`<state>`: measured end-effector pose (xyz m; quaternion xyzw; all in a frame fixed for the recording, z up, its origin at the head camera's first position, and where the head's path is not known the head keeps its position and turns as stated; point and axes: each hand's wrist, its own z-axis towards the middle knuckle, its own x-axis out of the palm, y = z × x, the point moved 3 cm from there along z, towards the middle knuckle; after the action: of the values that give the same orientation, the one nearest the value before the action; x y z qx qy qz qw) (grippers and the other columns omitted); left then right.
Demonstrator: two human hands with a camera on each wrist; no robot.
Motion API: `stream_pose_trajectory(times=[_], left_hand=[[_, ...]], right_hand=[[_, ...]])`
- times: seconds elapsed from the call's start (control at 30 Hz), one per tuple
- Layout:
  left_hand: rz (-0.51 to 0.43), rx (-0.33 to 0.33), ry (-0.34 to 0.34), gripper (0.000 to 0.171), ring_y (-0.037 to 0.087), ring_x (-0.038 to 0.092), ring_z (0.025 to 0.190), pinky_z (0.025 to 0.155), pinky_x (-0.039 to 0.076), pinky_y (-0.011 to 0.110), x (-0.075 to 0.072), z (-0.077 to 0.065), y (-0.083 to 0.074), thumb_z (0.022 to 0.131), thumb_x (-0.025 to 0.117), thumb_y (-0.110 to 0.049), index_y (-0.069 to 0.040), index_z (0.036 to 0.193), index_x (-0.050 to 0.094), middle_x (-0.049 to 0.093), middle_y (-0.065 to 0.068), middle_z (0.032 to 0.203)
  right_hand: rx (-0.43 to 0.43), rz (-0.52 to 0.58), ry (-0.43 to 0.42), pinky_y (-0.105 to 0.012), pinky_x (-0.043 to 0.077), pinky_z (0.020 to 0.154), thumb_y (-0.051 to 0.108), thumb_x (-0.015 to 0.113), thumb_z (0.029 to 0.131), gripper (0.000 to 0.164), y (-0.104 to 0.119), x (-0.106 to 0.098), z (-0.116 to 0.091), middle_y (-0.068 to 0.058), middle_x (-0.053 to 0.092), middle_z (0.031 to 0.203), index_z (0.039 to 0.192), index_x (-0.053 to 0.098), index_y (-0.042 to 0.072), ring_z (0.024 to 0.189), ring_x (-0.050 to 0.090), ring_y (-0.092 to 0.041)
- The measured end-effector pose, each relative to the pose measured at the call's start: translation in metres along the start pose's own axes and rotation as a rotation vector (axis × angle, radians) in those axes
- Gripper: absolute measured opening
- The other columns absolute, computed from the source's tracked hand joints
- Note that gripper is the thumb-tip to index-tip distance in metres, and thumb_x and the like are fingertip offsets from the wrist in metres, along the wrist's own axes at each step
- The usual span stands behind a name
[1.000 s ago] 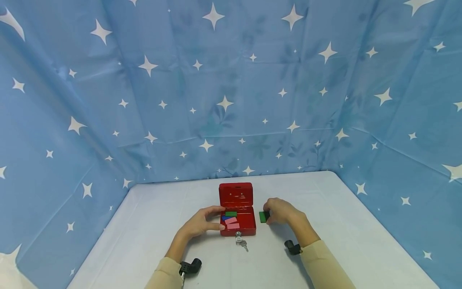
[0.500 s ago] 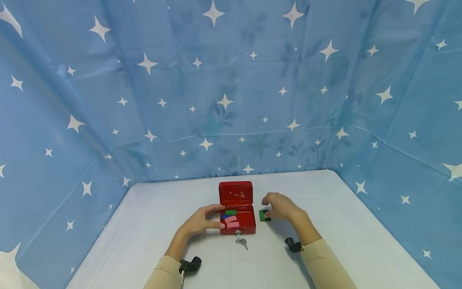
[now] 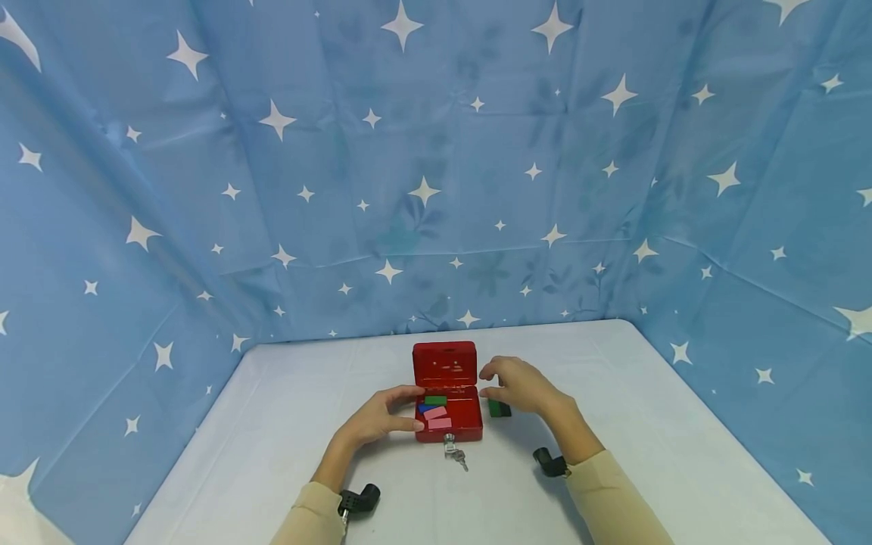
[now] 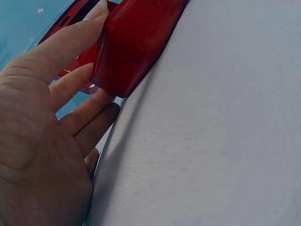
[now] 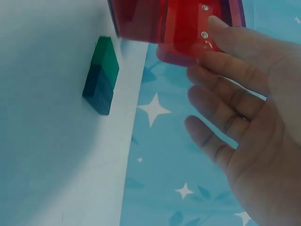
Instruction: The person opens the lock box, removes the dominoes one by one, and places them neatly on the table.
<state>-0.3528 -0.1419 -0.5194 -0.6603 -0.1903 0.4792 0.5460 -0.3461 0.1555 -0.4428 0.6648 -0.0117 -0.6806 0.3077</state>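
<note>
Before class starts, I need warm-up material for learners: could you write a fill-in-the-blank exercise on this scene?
The open box is coloured ____.
It holds ____ pink blocks.
Between them and the inner green block lies a ____ piece.
The person's ____ hand is nearer the outer green block.

Missing words: red; two; blue; right.

Lettering, seen from where I stand: none legible. Red box [image 3: 466,413]: pale marks inside the raised lid [image 3: 446,358], too small to tell. Key [image 3: 460,458] at its front: any stamping too small to read. Coloured blocks [image 3: 440,424]: no readable label. Starred backdrop [image 3: 436,163]: printed stars and leaf sprays, no readable words or numbers.
</note>
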Motion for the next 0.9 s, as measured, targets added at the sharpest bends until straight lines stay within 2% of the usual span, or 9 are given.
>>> stream_pose_trajectory(times=[0.23,0.4,0.57,0.9], left_hand=[[0.013,-0.01,-0.006,0.069,0.03,0.046,0.146,0.117,0.045,0.056,0.0,-0.001,0.003,0.085,0.086,-0.033,-0.023,0.148,0.057,0.056,0.002,0.153],[0.038,-0.01,-0.019,0.071,0.03,0.045,0.147,0.119,0.041,0.06,-0.001,-0.002,0.002,0.085,0.086,-0.034,-0.024,0.148,0.056,0.055,0.001,0.154],[0.034,-0.012,-0.02,0.073,0.031,0.044,0.147,0.119,0.039,0.061,-0.001,-0.002,0.0,0.084,0.087,-0.036,-0.023,0.149,0.056,0.055,0.002,0.155],[0.05,-0.01,-0.022,0.072,0.03,0.046,0.146,0.119,0.039,0.061,0.001,-0.002,0.0,0.085,0.086,-0.036,-0.023,0.148,0.056,0.055,0.002,0.154]], right_hand=[[-0.042,0.066,-0.007,-0.036,0.061,0.081,0.026,0.083,0.09,0.031,0.012,0.004,0.001,-0.007,0.075,0.11,0.115,0.078,0.009,0.099,0.068,-0.025],[-0.08,0.09,-0.015,-0.041,0.062,0.088,0.026,0.081,0.092,0.032,0.022,0.01,0.004,-0.007,0.075,0.115,0.117,0.077,0.008,0.106,0.068,-0.028],[-0.139,0.049,-0.058,-0.043,0.062,0.095,0.026,0.079,0.094,0.031,0.031,0.014,0.006,-0.006,0.074,0.118,0.119,0.076,0.008,0.109,0.068,-0.024],[-0.15,0.023,-0.11,-0.043,0.06,0.097,0.026,0.079,0.093,0.034,0.034,0.023,0.006,-0.003,0.07,0.119,0.123,0.074,0.009,0.109,0.065,-0.019]])
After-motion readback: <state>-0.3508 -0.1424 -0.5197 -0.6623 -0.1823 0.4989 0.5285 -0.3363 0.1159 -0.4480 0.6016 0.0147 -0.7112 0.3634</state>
